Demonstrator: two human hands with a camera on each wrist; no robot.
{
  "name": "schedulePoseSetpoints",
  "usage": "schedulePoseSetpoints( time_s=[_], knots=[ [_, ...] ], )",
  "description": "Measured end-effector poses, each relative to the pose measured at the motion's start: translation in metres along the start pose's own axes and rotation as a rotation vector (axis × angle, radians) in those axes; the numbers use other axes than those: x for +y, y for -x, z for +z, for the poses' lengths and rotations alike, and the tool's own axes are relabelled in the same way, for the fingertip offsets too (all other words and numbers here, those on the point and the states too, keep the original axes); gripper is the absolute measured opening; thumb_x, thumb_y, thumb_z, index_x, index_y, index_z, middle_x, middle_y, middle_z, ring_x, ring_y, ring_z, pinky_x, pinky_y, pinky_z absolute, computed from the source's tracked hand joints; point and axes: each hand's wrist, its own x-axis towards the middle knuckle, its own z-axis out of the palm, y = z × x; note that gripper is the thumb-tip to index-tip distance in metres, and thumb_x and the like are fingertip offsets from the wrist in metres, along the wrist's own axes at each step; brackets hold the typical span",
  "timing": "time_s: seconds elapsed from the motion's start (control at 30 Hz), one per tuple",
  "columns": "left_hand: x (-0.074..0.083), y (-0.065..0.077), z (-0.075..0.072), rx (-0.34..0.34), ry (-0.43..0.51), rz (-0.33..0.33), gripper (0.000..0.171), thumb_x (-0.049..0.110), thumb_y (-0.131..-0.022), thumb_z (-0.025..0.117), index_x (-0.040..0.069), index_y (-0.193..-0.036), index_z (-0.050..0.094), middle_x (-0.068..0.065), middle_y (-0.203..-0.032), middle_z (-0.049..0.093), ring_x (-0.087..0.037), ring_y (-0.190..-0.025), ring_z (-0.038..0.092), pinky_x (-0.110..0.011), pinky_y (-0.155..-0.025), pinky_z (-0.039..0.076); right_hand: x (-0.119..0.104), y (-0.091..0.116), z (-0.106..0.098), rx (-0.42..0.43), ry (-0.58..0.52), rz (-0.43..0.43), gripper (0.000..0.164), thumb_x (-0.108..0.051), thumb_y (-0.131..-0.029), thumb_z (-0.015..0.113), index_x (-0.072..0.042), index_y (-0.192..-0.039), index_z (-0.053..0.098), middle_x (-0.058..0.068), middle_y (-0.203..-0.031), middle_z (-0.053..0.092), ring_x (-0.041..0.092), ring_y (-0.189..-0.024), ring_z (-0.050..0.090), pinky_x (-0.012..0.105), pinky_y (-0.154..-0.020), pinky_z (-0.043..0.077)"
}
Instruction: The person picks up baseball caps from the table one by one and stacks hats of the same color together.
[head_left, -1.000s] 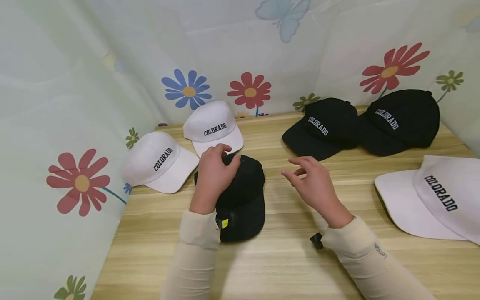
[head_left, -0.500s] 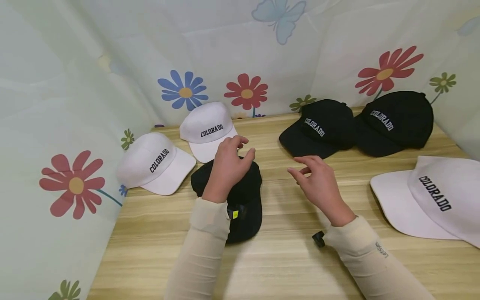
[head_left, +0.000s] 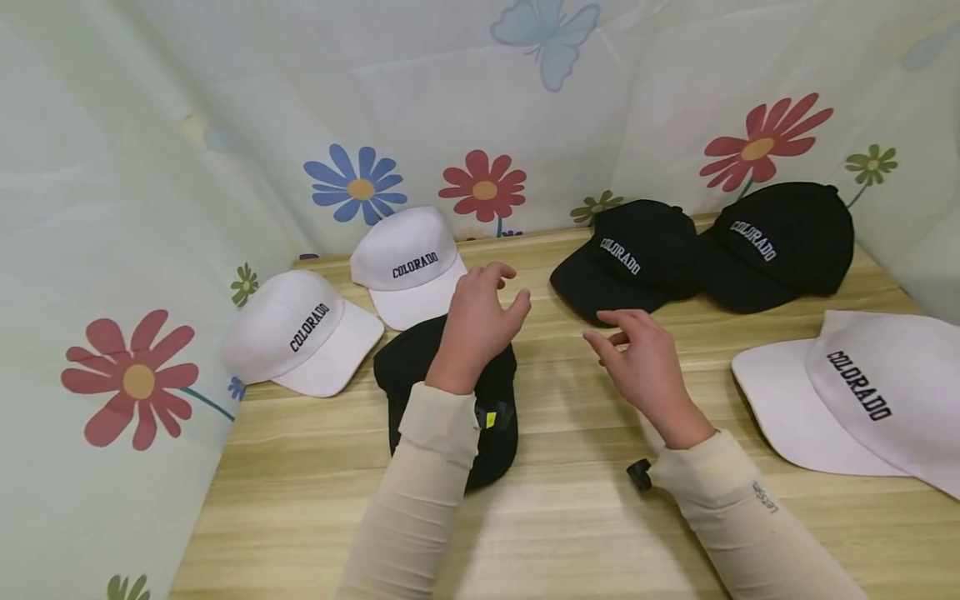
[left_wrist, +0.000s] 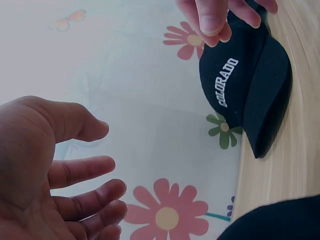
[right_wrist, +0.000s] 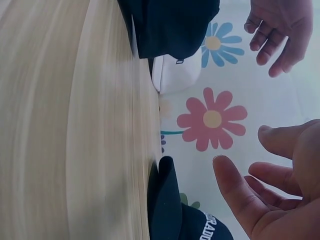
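My left hand (head_left: 483, 325) hovers above a black baseball cap (head_left: 405, 358) whose brim points toward me; the hand and sleeve cover much of it. In the left wrist view the fingers (left_wrist: 85, 170) are relaxed, with thumb apart and nothing held. To its right my right hand (head_left: 645, 367) hangs over the wooden table with loosely bent fingers, and the right wrist view shows nothing in its grasp. Just beyond it stands another black cap (head_left: 648, 250) lettered COLORADO, brim toward the front left.
Two white COLORADO caps, a nearer one (head_left: 288, 333) and a farther one (head_left: 408, 267), lie at the back left. A second black COLORADO cap (head_left: 787, 242) touches its neighbour at the back right. One large white cap (head_left: 885, 400) sits at the right. Flower-printed cloth (head_left: 585, 125) borders the wooden table (head_left: 570, 533).
My left hand has shifted right across the black cap, nearer to the right hand. The right hand has barely moved. The whole view has drifted slightly; the caps stay put.
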Motion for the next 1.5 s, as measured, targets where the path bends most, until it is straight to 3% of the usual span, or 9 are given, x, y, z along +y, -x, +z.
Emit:
schedulePoseSetpoints(
  time_s=[0.43, 0.8, 1.5],
  knots=[
    [0.015, -0.016, 0.02, -0.016, -0.062, 0.043, 0.038, 0.033, -0.095, 0.058, 0.01, -0.125, 0.059, -0.009, -0.118, 0.06, -0.022, -0.109, 0.052, -0.038, -0.096, 0.046, 0.013, -0.004, -0.005, 0.0, 0.02, 0.043, 0.043, -0.026, -0.093, 0.065, 0.002, -0.125, 0.061, 0.02, -0.119, 0.058, 0.031, -0.085, 0.071, 0.048, -0.072, 0.055],
    [0.025, -0.032, 0.036, -0.049, -0.048, 0.074, 0.038, 0.036, -0.094, 0.059, 0.01, -0.123, 0.059, -0.01, -0.116, 0.059, -0.025, -0.108, 0.052, -0.039, -0.096, 0.044, 0.022, -0.007, -0.009, 0.018, 0.021, 0.068, 0.044, -0.028, -0.093, 0.065, 0.002, -0.125, 0.061, 0.022, -0.119, 0.059, 0.031, -0.083, 0.071, 0.048, -0.076, 0.053],
    [0.029, -0.066, 0.062, -0.137, -0.159, 0.016, 0.044, 0.039, -0.095, 0.057, 0.012, -0.129, 0.055, -0.01, -0.126, 0.058, -0.026, -0.115, 0.052, -0.039, -0.102, 0.043, 0.04, -0.012, -0.011, 0.016, 0.042, 0.137, 0.049, -0.031, -0.094, 0.064, 0.002, -0.129, 0.058, 0.024, -0.118, 0.059, 0.035, -0.091, 0.069, 0.049, -0.078, 0.053]
  ],
)
